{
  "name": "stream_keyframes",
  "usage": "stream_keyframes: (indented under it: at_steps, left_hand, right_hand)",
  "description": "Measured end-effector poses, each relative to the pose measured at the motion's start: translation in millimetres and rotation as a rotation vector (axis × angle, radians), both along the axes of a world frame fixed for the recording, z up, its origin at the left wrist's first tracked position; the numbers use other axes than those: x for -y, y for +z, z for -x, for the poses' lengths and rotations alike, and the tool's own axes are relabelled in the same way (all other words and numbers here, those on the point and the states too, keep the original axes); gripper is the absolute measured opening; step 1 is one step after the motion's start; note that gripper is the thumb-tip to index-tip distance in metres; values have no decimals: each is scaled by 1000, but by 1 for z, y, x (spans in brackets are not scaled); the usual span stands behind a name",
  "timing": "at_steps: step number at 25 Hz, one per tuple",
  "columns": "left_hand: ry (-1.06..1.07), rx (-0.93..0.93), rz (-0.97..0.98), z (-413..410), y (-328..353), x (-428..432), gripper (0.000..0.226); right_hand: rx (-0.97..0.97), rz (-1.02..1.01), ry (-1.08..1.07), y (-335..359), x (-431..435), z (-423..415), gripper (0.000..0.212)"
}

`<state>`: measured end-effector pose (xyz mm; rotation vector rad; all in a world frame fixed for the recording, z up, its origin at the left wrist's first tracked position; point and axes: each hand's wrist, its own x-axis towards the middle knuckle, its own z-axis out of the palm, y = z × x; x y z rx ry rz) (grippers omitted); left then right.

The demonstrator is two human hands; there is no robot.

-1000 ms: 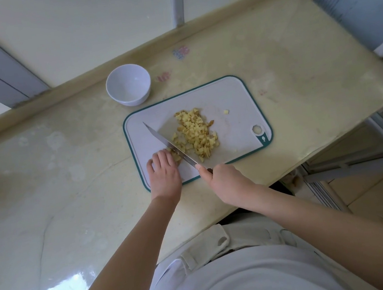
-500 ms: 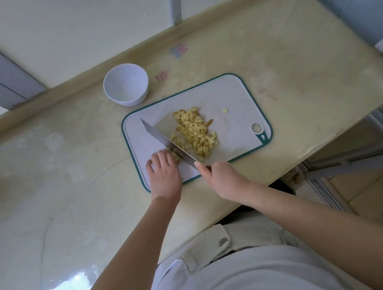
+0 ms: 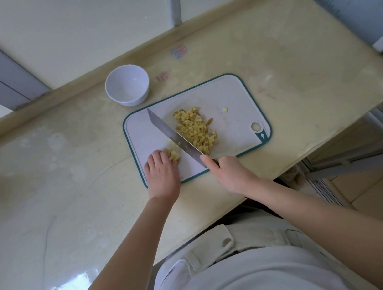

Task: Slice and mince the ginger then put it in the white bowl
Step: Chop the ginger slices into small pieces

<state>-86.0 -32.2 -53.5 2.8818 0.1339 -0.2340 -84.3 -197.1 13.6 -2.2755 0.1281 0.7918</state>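
A pile of chopped yellow ginger (image 3: 197, 130) lies in the middle of the white cutting board (image 3: 227, 94) with a teal rim. My right hand (image 3: 230, 172) grips the handle of a long knife (image 3: 174, 136), forefinger along its back; the blade lies diagonally between the pile and my left hand. My left hand (image 3: 161, 172) has its fingers curled over a small clump of ginger pieces (image 3: 174, 155) at the board's near left. The white bowl (image 3: 127, 84) stands empty behind the board's left corner.
The board sits on a pale yellow counter (image 3: 67, 189) with a raised back ledge. One stray ginger bit (image 3: 224, 110) lies right of the pile. The counter's right end drops off to a floor and metal frame.
The knife blade has lifted and swung left, away from the pile. My left hand has stayed on the small clump of ginger at the board's near left.
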Motion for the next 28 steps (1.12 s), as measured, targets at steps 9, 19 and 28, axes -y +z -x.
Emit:
stream_keyframes:
  at_steps: [9, 19, 28]
  left_hand:
    - [52, 10, 139, 2, 4, -2, 39]
    - [15, 23, 18, 2, 1, 1, 29]
    - [-22, 53, -90, 6, -4, 3, 24]
  right_hand:
    - [-31, -50, -5, 7, -4, 7, 62]
    - [-58, 43, 54, 17, -15, 10, 65]
    - [-56, 52, 148, 27, -17, 11, 59]
